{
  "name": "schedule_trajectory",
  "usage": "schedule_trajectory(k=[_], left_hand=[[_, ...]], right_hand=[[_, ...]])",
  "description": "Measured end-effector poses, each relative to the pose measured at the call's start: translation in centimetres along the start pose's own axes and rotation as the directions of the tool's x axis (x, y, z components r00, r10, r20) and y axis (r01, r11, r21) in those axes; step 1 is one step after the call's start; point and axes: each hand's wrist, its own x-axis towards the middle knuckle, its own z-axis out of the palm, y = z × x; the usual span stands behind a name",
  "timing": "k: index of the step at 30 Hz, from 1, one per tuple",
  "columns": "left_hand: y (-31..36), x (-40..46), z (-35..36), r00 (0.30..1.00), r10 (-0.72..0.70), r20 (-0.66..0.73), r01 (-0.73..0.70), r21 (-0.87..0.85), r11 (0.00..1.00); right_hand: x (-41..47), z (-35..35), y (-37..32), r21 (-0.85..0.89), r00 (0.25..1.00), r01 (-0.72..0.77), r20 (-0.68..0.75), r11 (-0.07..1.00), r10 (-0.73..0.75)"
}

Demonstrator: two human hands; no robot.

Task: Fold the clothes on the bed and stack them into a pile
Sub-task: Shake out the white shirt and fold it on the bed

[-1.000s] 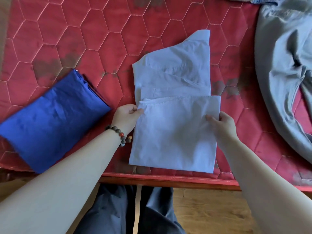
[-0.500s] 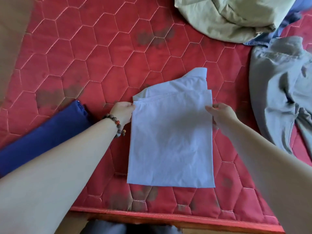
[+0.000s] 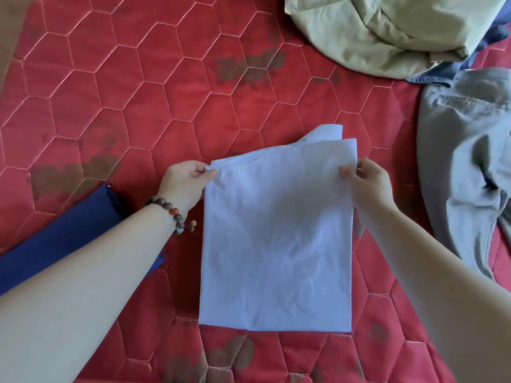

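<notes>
A pale blue shirt (image 3: 276,239) lies folded into a rectangle on the red quilted bed (image 3: 138,106), its lower half doubled up over the upper half. Only a bit of collar shows past the top hem. My left hand (image 3: 185,181) pinches the folded hem's left corner, and my right hand (image 3: 365,181) pinches its right corner. A folded dark blue garment (image 3: 69,236) lies to the left, partly under my left forearm.
An unfolded olive-green garment (image 3: 387,31) is heaped at the top right with a blue piece (image 3: 431,73) poking out beneath it. A grey garment (image 3: 464,161) is spread loosely along the right side.
Both hands carried the shirt's lower hem away from me, from the middle up to the collar, covering the upper half. The view tilted further up the bed.
</notes>
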Motion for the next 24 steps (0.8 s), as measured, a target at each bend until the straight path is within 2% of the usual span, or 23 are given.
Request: schedule_trajectory(k=[3, 6, 12, 14, 16, 18, 19, 21, 23, 24], left_hand=[[0.9, 1.5, 0.4, 1.0, 0.005, -0.03, -0.005, 0.005, 1.0], [1.3, 2.8, 1.3, 0.997, 0.029, -0.069, -0.02, 0.137, 0.99], [2.1, 4.0, 2.1, 0.971, 0.168, -0.173, -0.117, 0.269, 0.956], [2.2, 4.0, 2.2, 0.962, 0.209, -0.174, -0.143, 0.33, 0.933], [2.2, 3.4, 2.4, 0.943, 0.254, -0.217, -0.166, 0.356, 0.92], [2.5, 2.5, 2.8, 0.879, 0.394, -0.269, -0.24, 0.465, 0.852], [2.6, 1.8, 3.0, 0.835, 0.495, -0.242, -0.307, 0.542, 0.782], [2.4, 0.1, 4.2, 0.748, 0.66, -0.066, -0.479, 0.634, 0.607], [1.2, -2.0, 6.2, 0.675, 0.713, 0.192, -0.629, 0.655, 0.419], [0.2, -2.9, 7.2, 0.657, 0.687, 0.309, -0.671, 0.655, 0.347]], right_hand=[[1.5, 0.5, -1.6, -0.01, 1.0, 0.028, -0.001, 1.0, -0.028], [3.0, 0.9, -2.0, -0.088, 1.0, -0.027, -0.003, 0.996, 0.027], [5.1, 0.9, -2.3, -0.067, 0.999, -0.025, -0.042, 0.997, 0.022], [5.4, 1.2, -2.4, -0.168, 0.999, -0.007, -0.032, 0.986, 0.002], [5.3, 1.8, -2.4, -0.346, 0.996, 0.036, -0.062, 0.937, -0.061], [4.1, 2.5, -2.4, -0.518, 0.971, 0.117, -0.119, 0.847, -0.207], [3.2, 3.0, -2.4, -0.597, 0.934, 0.208, -0.115, 0.775, -0.339], [1.2, 4.7, -2.2, -0.673, 0.797, 0.472, 0.051, 0.569, -0.601], [-0.8, 7.2, -1.3, -0.61, 0.621, 0.711, 0.313, 0.349, -0.719], [-1.7, 8.4, -0.6, -0.557, 0.542, 0.788, 0.423, 0.263, -0.726]])
